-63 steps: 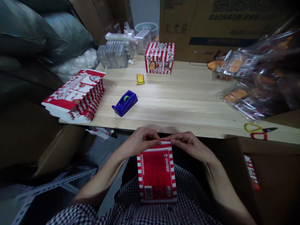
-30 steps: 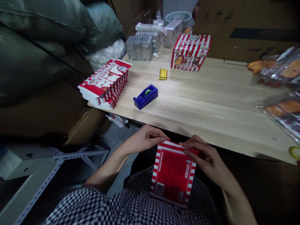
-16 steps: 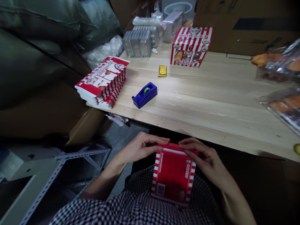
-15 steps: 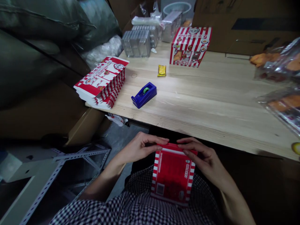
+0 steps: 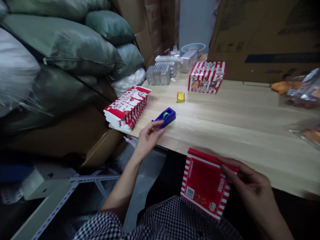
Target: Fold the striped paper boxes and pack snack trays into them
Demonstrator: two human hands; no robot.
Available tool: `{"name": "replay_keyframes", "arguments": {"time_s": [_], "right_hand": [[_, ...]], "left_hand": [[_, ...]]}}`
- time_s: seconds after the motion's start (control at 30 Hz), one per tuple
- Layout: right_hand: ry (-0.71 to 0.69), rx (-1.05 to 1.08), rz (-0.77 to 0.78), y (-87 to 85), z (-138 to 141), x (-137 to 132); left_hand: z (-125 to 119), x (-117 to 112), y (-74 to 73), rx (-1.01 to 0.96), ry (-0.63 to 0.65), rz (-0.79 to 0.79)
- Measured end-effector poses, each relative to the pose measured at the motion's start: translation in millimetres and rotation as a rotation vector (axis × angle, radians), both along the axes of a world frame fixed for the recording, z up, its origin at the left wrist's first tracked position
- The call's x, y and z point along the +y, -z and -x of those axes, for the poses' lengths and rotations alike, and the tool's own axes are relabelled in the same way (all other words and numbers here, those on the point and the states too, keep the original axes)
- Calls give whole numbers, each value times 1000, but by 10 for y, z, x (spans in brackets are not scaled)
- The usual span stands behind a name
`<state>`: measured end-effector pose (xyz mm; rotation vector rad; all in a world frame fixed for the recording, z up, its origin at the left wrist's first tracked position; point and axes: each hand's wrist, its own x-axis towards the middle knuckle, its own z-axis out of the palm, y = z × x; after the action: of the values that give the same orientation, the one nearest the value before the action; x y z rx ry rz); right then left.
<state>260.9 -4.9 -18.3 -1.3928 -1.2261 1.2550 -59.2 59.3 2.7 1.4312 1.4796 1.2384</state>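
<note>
My right hand (image 5: 250, 185) pinches the upper right edge of a red and white striped carton (image 5: 205, 186). The carton is tilted over my lap, its printed red face with a barcode toward me. At the near end of a blue tape dispenser (image 5: 168, 117) is my left hand (image 5: 150, 136), thumb and fingers apart. Its fingertips overlap the dispenser's cutting end, and I cannot tell whether they touch it. A roll of green-looking tape sits inside the dispenser.
A stack of flat striped cartons (image 5: 127, 106) stands at the table's left edge. Behind lie a small gold packet (image 5: 180, 96), an assembled striped box (image 5: 207, 77) and clear plastic trays (image 5: 158, 75). Bagged orange items (image 5: 300, 90) lie at right. Stuffed sacks (image 5: 62, 46) rise at left.
My left hand has let go of the carton and reached forward to the tape dispenser. The right hand keeps the carton, now farther right and more tilted. The camera view has tipped up.
</note>
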Motion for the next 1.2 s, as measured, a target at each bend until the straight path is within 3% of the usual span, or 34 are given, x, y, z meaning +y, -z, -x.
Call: {"name": "replay_keyframes", "arguments": {"time_s": [0.07, 0.1, 0.27, 0.47, 0.67, 0.9, 1.0, 1.1, 1.2], "right_hand": [[61, -33, -39, 71, -53, -22], [77, -45, -50, 111, -66, -46], [49, -50, -47, 290, -51, -167], [13, -82, -48, 378, -85, -195], [43, -75, -39, 372, -98, -272], [141, -24, -39, 283, 38, -263], [158, 3, -71, 211, 117, -240], [146, 11, -144, 137, 206, -261], [87, -2, -216, 118, 330, -304]], "left_hand": [[289, 305, 69, 137, -188, 2], [416, 445, 125, 158, -186, 80], [705, 891, 377, 109, -27, 344], [746, 1045, 288, -37, 56, 467], [761, 895, 250, -231, 28, 392], [677, 589, 632, -241, -139, 215], [657, 522, 704, -154, -230, 154], [551, 366, 605, -81, -308, 89], [258, 15, 369, -58, -307, 39]]}}
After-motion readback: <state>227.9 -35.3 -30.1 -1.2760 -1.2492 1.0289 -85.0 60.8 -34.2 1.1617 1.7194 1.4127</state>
